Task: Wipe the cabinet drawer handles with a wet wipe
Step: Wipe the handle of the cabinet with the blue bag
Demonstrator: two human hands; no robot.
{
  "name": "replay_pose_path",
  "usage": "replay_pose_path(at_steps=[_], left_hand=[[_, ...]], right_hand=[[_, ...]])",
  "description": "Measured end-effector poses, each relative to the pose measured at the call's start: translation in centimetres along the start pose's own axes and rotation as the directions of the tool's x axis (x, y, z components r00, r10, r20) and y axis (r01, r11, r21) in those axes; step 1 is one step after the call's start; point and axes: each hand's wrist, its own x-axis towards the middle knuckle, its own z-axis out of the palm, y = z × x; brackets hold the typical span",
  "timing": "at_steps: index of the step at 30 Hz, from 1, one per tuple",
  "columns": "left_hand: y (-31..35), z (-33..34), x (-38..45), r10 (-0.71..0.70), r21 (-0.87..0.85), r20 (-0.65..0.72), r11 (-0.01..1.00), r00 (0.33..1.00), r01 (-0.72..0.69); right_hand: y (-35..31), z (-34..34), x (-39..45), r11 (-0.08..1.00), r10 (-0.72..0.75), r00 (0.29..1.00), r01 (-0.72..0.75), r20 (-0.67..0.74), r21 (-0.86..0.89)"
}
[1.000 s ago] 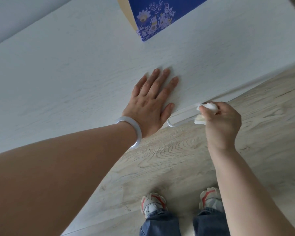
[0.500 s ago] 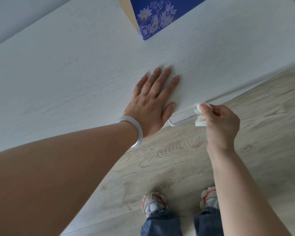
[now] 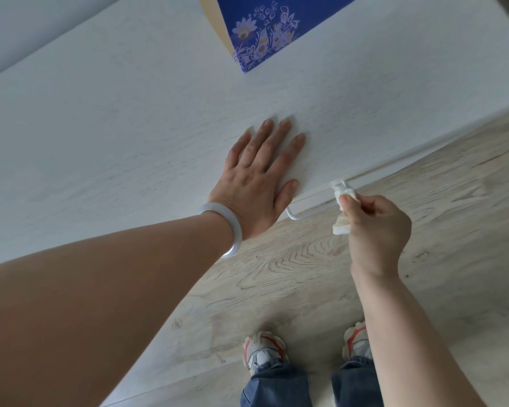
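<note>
Left hand (image 3: 256, 177): flat, fingers spread, on cabinet top (image 3: 130, 127). Right hand (image 3: 376, 230): pinching wet wipe (image 3: 343, 214) against drawer handle (image 3: 312, 208).

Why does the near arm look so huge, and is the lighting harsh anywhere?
Head view: wide-angle stretch swells the forearm nearest the lens; light is soft, with only a faint shadow round the left hand on the cabinet top; no glare; all fairly sharp.

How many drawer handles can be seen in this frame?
1. A white bar handle sticks out below the cabinet top's front edge, between the left hand flat on the top and the right hand pinching the wet wipe at its right end. Lower handles may be hidden.
</note>
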Motion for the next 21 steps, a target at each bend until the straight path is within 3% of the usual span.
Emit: replay_pose_path(at_steps=[7,10,13,16,21], left_hand=[[0.0,-0.1,0.0,0.002,0.003,-0.012,1.000,1.000,-0.002],[0.0,0.0,-0.1,0.002,0.006,-0.016,1.000,1.000,-0.002],[0.1,0.0,0.0,0.003,0.007,-0.016,1.000,1.000,-0.003],[0.0,0.0,-0.1,0.001,0.009,-0.010,1.000,1.000,-0.001],[0.0,-0.1,-0.1,0.001,0.006,-0.014,1.000,1.000,-0.001]], right_hand=[[-1.8,0.4,2.0,0.995,0.089,0.994,-0.093,0.068,0.048],[-0.7,1.0,0.0,0.981,0.139,0.989,-0.131,-0.046,0.144],[-0.1,2.9,-1.5,0.884,0.330,0.930,-0.244,-0.163,0.398],[-0.9,4.4,-2.0,0.757,0.489,0.855,-0.317,-0.173,0.572],[-1.0,5.4,-3.1,0.691,0.557,0.826,-0.405,-0.086,0.599]])
